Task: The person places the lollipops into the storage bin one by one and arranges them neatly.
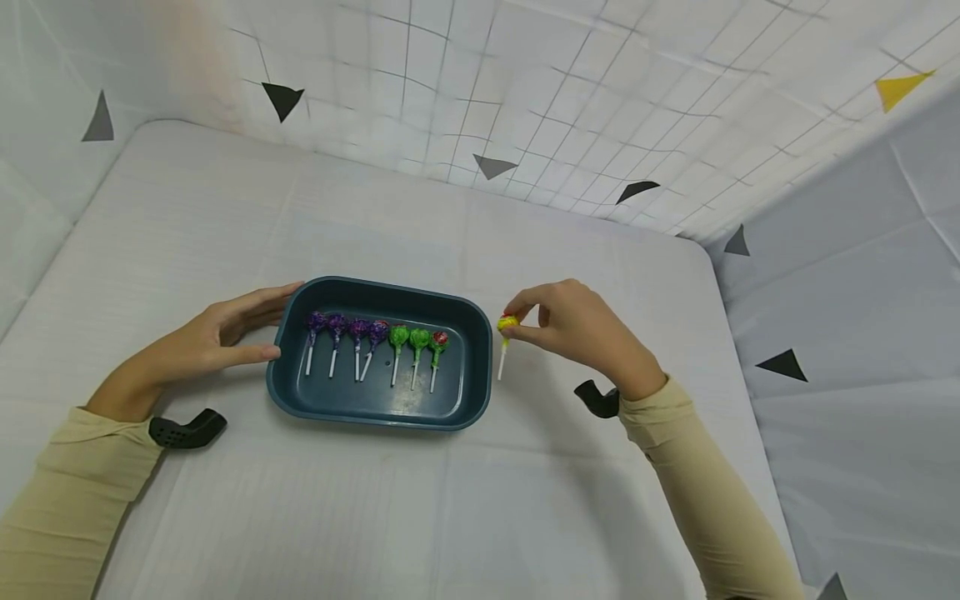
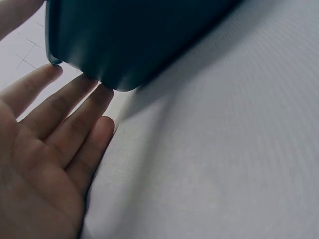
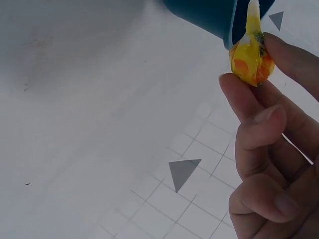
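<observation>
A dark teal plastic tray lies on the white surface, holding a row of wrapped lollipops with their sticks toward me. Several purple lollipops are on the left, and beside them 3 green lollipops, the last with some red. My left hand touches the tray's left end with thumb and fingers spread; in the left wrist view its fingertips meet the outer wall. Just off the tray's right end, my right hand pinches a yellow lollipop by its wrapped head, stick pointing toward me.
White cloth covers the table. At the back rises a white wall with a grid and dark triangle markers. A grey-white panel stands on the right. Black devices sit at both wrists.
</observation>
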Tool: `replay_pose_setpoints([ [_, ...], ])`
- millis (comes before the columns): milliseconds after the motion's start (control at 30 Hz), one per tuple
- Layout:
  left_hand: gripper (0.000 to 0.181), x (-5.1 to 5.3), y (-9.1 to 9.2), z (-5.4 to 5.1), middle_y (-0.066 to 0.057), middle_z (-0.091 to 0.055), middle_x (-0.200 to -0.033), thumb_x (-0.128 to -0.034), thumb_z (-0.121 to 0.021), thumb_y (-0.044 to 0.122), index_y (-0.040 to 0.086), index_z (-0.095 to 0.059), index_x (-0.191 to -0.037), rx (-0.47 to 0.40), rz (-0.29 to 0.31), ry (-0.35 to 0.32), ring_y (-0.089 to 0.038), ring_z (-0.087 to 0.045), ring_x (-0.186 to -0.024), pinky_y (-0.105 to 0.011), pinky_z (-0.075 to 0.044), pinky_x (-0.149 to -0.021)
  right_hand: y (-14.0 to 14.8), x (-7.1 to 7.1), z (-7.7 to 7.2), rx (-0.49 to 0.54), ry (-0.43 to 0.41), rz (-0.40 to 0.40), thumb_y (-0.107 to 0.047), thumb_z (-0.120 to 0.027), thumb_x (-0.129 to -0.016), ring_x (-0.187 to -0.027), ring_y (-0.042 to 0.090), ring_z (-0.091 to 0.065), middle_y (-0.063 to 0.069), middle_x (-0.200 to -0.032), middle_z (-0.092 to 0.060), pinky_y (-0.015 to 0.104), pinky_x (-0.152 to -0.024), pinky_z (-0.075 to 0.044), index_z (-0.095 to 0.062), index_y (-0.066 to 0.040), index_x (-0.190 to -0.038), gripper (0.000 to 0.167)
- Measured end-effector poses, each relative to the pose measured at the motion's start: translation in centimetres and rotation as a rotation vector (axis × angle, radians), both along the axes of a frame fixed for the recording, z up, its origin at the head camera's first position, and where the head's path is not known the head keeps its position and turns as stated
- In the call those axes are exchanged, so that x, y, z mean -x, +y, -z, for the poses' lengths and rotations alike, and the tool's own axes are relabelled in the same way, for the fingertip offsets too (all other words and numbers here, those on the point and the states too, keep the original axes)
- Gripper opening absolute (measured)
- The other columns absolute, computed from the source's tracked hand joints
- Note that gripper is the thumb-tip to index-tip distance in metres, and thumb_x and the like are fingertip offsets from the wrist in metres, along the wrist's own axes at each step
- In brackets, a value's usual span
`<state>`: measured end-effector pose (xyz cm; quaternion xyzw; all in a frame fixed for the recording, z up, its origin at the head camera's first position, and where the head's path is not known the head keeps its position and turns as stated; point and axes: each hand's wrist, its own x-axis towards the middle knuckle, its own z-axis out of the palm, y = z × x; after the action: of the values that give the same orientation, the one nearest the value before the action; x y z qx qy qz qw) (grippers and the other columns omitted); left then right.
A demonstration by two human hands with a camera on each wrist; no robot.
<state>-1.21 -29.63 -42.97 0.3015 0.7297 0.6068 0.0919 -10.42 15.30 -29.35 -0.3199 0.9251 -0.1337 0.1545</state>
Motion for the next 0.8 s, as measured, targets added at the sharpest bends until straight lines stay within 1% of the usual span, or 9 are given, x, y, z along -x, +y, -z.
replay_pose_setpoints([
  [367, 0.082, 0.0, 0.0, -0.1, 0.002, -0.032, -0.170, -0.0903, -0.062, -0.019, -0.003, -0.026, -0.161, 0.003, -0.003, -0.004, 0.002, -0.039, -0.148, -0.009, -0.034, -0.117, -1.5, 0.1, -0.4, -0.043, -0.011, -0.020, -0.037, -0.080, -0.092, -0.062, 0.011, -0.058, -0.007, -0.097, -0.077, 0.028, -0.056, -0.049, -0.080, -0.021, -0.109, 0.024],
  [567, 0.081, 0.0, 0.2, -0.3, 0.000, -0.032, -0.170, -0.0901, -0.062, -0.020, -0.004, -0.026, -0.161, -0.012, 0.004, -0.007, 0.000, -0.039, -0.149, -0.009, -0.033, -0.117, -2.2, 0.1, -0.4, -0.041, -0.011, -0.045, -0.037, -0.080, -0.092, -0.060, 0.010, -0.058, -0.007, -0.096, -0.078, 0.028, -0.057, -0.048, -0.081, -0.020, -0.106, 0.022],
  [800, 0.081, 0.0, 0.1, -0.2, 0.000, -0.032, -0.170, -0.0901, -0.062, -0.020, -0.004, -0.025, -0.161, -0.008, 0.009, -0.002, 0.000, -0.038, -0.150, -0.009, -0.033, -0.118, -3.2, 0.3, 0.0, -0.060, 0.011, -0.094, -0.037, -0.080, -0.091, -0.068, 0.010, -0.061, -0.011, -0.094, -0.078, 0.029, -0.062, -0.050, -0.081, -0.024, -0.103, 0.018],
])
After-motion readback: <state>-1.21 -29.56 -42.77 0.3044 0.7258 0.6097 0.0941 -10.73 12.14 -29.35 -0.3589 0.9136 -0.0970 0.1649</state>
